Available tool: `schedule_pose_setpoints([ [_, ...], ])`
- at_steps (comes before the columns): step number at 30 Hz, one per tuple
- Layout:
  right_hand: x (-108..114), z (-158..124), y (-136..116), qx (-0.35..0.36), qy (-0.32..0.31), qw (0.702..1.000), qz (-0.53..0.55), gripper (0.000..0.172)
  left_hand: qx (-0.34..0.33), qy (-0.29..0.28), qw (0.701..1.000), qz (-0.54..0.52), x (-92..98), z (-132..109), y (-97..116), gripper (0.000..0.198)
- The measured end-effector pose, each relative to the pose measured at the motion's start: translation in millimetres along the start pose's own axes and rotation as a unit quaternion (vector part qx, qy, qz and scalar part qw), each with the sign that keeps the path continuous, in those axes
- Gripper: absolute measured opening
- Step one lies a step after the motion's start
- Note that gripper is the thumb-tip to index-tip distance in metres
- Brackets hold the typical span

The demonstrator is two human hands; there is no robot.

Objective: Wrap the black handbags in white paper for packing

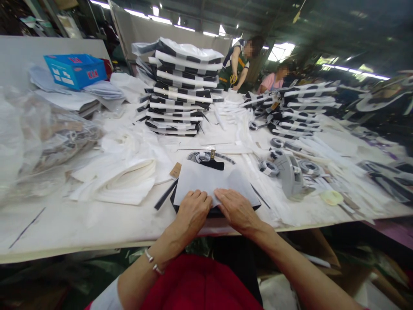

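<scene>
A black bag (219, 212) lies flat in front of me at the table's near edge, with a white wrapping sheet (222, 181) over most of it. My left hand (195, 206) has its fingers bent over the sheet's near edge. My right hand (237, 209) grips that same edge beside it, fingers pressed together. Past the sheet's far side show a black flap with a metal clasp (213, 159) and a wrapped, coiled strap (199, 156). A brown tag (176, 170) lies at the bag's upper left. The undersides of both hands are hidden.
A tall stack of wrapped black bags (180, 92) stands behind; another stack (303, 107) is at right. Folded white sheets (125, 181) lie left, near a blue box (75, 71). A tape dispenser (289, 174) and wrapped coils (269, 168) are at right. Two people work beyond.
</scene>
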State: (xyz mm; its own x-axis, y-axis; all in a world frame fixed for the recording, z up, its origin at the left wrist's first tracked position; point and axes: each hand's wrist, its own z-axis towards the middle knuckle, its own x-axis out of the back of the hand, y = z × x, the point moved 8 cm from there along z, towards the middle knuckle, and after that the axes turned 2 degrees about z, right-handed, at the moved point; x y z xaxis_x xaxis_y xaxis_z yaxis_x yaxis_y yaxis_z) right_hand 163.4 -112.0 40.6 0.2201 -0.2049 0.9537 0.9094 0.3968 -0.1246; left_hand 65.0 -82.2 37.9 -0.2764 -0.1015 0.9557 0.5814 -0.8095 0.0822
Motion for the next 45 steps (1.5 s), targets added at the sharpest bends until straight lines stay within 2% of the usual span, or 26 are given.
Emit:
schedule_pose_setpoints([
  [4, 5, -3, -2, -0.009, 0.013, 1.0, 0.015, 0.035, 0.005, 0.002, 1.0, 0.016, 5.2, 5, 1, 0.011],
  [7, 4, -8, -6, -0.003, 0.021, 1.0, 0.02, 0.034, -0.003, -0.001, 1.0, 0.009, -1.4, 4, -2, 0.015],
  [11, 2, -14, -10, -0.008, 0.028, 0.999, 0.025, 0.033, -0.039, 0.048, 0.997, -0.042, -12.7, -3, -4, 0.026],
  [17, 6, -7, 6, -0.111, 0.025, 0.991, 0.075, 0.027, -0.072, 0.062, 0.991, -0.097, -24.8, -7, -3, 0.029],
  [21, -4, -2, 20, -0.179, -0.025, 0.983, 0.033, 0.022, -0.076, 0.059, 0.99, -0.107, -26.3, -7, -1, 0.027],
  [28, -20, 8, 16, -0.192, -0.117, 0.973, -0.04, 0.027, -0.028, -0.004, 0.995, -0.098, -47.4, -8, -4, 0.028],
  [35, -24, 14, 21, -0.211, -0.205, 0.955, -0.039, 0.024, -0.043, -0.026, 0.991, -0.123, -41.0, -9, -5, 0.027],
  [37, -24, 12, 25, -0.227, -0.192, 0.955, 0.003, 0.022, -0.045, -0.033, 0.99, -0.131, -40.6, -9, -5, 0.023],
  [42, -21, 0, 32, -0.256, -0.091, 0.957, 0.106, 0.019, -0.031, -0.039, 0.99, -0.132, -41.5, -9, -6, 0.022],
  [45, -22, -2, 34, -0.259, -0.084, 0.954, 0.126, 0.017, -0.02, -0.054, 0.989, -0.139, -42.2, -8, -6, 0.024],
])
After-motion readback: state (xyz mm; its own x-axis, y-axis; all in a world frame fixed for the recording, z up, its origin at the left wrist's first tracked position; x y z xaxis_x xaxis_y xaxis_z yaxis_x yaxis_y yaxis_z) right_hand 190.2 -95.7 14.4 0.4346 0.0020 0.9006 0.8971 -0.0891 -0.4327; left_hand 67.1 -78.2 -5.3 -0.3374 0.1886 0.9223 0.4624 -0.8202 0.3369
